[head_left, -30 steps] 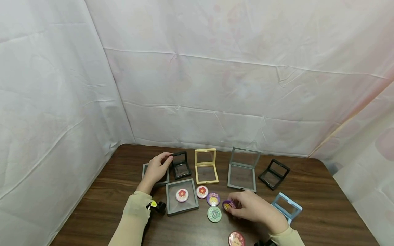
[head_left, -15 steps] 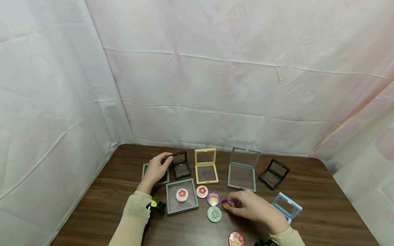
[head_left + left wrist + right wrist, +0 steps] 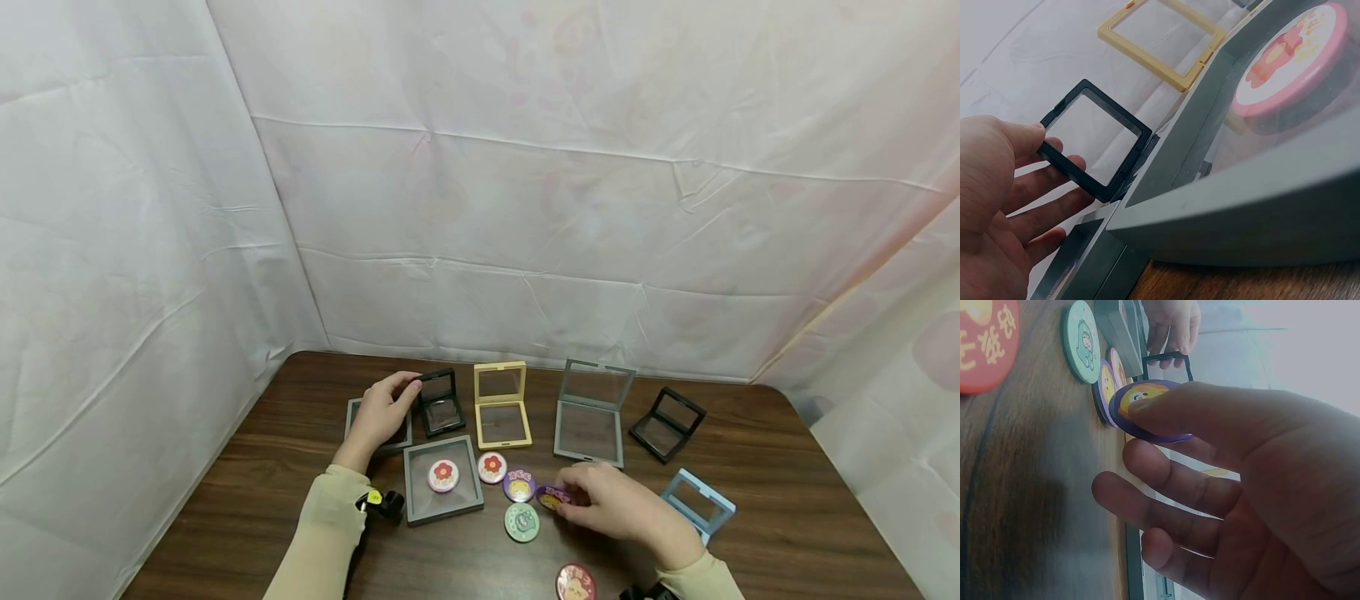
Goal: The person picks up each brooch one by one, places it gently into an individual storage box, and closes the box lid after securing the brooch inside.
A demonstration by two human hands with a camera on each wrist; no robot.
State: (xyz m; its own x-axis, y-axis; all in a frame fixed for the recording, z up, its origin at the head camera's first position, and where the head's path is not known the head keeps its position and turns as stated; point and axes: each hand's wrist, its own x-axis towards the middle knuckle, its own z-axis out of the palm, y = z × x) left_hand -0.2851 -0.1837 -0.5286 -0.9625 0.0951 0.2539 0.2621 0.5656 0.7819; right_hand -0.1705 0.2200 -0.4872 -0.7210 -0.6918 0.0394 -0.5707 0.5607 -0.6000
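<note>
Head cam first: the right hand (image 3: 611,504) has its thumb and fingertips pinched on a purple badge (image 3: 552,497), tilted, just right of a second purple badge (image 3: 519,486) and near a green badge (image 3: 522,522). Over on the other side, the left hand (image 3: 382,408) is holding the raised lid of a small black case (image 3: 442,414). A flower badge (image 3: 443,476) sits on a grey case (image 3: 417,510), with a yellow case (image 3: 504,443) behind it on the desk (image 3: 255,483).

Left wrist cam: thumb and finger are clamped on the lid's corner, the rest of the fingers kinda spread loosely below it. The lid's clear window shows nicely.

Right wrist cam: thumb's flat on the printed face of the held badge, three other fingers spread apart underneath. Can't tell if its far edge touches the desk. A red badge (image 3: 985,347) lies nearby.
</note>
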